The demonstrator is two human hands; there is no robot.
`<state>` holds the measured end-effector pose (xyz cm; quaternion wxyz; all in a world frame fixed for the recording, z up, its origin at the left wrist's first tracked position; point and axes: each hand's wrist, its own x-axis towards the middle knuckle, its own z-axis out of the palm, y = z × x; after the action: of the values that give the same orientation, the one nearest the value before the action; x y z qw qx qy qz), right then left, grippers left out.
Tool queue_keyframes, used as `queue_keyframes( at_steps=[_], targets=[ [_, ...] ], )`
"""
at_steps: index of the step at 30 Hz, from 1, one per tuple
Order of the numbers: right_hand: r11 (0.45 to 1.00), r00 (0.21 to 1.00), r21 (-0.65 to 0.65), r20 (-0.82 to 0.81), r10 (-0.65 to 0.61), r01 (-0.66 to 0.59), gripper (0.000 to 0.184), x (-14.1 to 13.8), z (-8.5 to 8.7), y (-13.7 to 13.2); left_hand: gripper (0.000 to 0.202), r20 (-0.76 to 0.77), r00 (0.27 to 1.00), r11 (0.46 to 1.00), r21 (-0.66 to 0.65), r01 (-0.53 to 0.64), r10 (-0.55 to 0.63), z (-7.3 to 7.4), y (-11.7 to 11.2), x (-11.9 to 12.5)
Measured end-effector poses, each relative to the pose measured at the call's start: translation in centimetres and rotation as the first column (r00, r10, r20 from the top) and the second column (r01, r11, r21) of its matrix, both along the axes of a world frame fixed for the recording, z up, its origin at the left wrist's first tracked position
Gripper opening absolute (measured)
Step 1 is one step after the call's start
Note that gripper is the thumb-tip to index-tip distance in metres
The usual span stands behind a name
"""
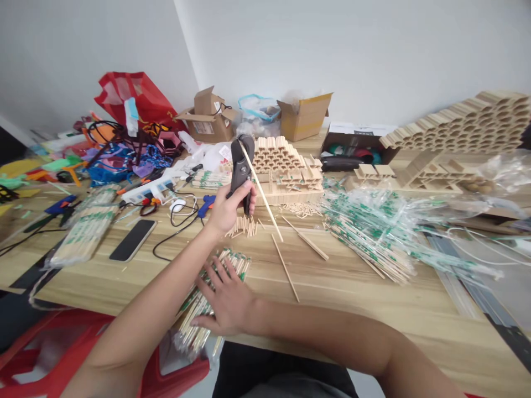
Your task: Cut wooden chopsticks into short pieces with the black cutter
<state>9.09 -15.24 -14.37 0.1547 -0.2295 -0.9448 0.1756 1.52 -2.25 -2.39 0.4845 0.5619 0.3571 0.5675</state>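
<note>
Nearest the camera: bare forearms (166, 287), reaching over a broad, pale wood-grain tabletop (340, 287). At its near edge, beneath the right hand (227, 304), a bundle of pale wooden sticks in clear, green-printed plastic wrap (188, 334). Next in size, raised in the left hand (228, 210), a black handheld tool, cutter-like in form (240, 171). Smallest: a thin, straight, pale wooden stick (265, 200), slanting from the tool's head down toward the right. Judged light and stiff, liable to snap if bent; best taken near mid-length. For the bundle: judged light, slippery in its wrap; best taken around the middle. Left grip: fingers wrapped around the tool's handle. Cannot tell the stick's means of hold, tool's head or fingers. Right grip: fingers spread, palm down on the bundle, nothing enclosed.
</note>
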Motion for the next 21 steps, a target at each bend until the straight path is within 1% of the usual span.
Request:
queue_keyframes(
  at_steps=[3, 5, 7, 8, 10, 12, 13, 15, 16, 18, 20, 21],
  targets=[
    [0.999, 0.999, 0.041, -0.051, 0.003, -0.001, 0.079, 0.3, 0.5, 1.0, 0.038, -0.004, 1.000, 1.000, -0.012, 0.005, -0.005, -0.2, -0.1, 0.0],
    [0.997, 0.989, 0.070, -0.145, -0.004, 0.015, 0.065, 1.6, 0.9, 2.0, 0.039, -0.009, 1.000, 0.999, -0.036, 0.007, -0.007, -0.5, -0.3, 0.1],
    [0.996, 0.963, 0.073, -0.268, -0.032, 0.054, 0.044, 4.0, 1.3, 3.2, 0.041, -0.024, 0.999, 0.997, -0.068, 0.038, -0.040, -1.0, -0.5, 0.2],
    [0.995, 0.946, 0.071, -0.321, -0.038, 0.064, 0.036, 5.6, 1.5, 3.9, 0.042, -0.037, 0.997, 0.994, -0.085, 0.066, -0.069, -1.4, -0.7, 0.4],
    [0.992, 0.916, 0.059, -0.392, -0.082, 0.114, 0.033, 9.2, 1.9, 5.4, 0.043, -0.078, 0.984, 0.982, -0.115, 0.149, -0.158, -2.3, -0.9, 0.7],
    [0.989, 0.916, 0.039, -0.385, -0.114, 0.139, 0.028, 12.9, 2.2, 6.7, 0.043, -0.121, 0.968, 0.971, -0.128, 0.203, -0.219, -3.5, -1.0, 1.3],
    [0.985, 0.902, -0.005, -0.401, -0.162, 0.175, 0.026, 14.6, 2.4, 7.3, 0.043, -0.133, 0.961, 0.966, -0.132, 0.224, -0.241, -4.1, -1.0, 1.7],
    [0.959, 0.852, -0.151, -0.440, -0.283, 0.240, 0.028, 17.5, 2.6, 8.1, 0.042, -0.169, 0.932, 0.943, -0.153, 0.297, -0.321, -5.4, -1.1, 2.6],
    [0.928, 0.812, -0.233, -0.452, -0.369, 0.292, 0.028, 18.5, 2.7, 8.4, 0.042, -0.193, 0.919, 0.935, -0.164, 0.315, -0.343, -6.0, -1.1, 3.1],
    [0.847, 0.718, -0.383, -0.461, -0.521, 0.368, 0.023, 19.9, 2.9, 8.8, 0.043, -0.255, 0.885, 0.920, -0.156, 0.360, -0.389, -7.2, -1.3, 4.0],
    [0.778, 0.633, -0.504, -0.473, -0.612, 0.376, 0.020, 20.6, 2.9, 8.9, 0.044, -0.313, 0.867, 0.922, -0.130, 0.365, -0.388, -8.4, -1.5, 4.8],
    [0.757, 0.602, -0.550, -0.485, -0.634, 0.353, 0.019, 20.7, 2.9, 8.9, 0.045, -0.328, 0.864, 0.925, -0.129, 0.359, -0.381, -8.9, -1.6, 5.2]
  ],
)
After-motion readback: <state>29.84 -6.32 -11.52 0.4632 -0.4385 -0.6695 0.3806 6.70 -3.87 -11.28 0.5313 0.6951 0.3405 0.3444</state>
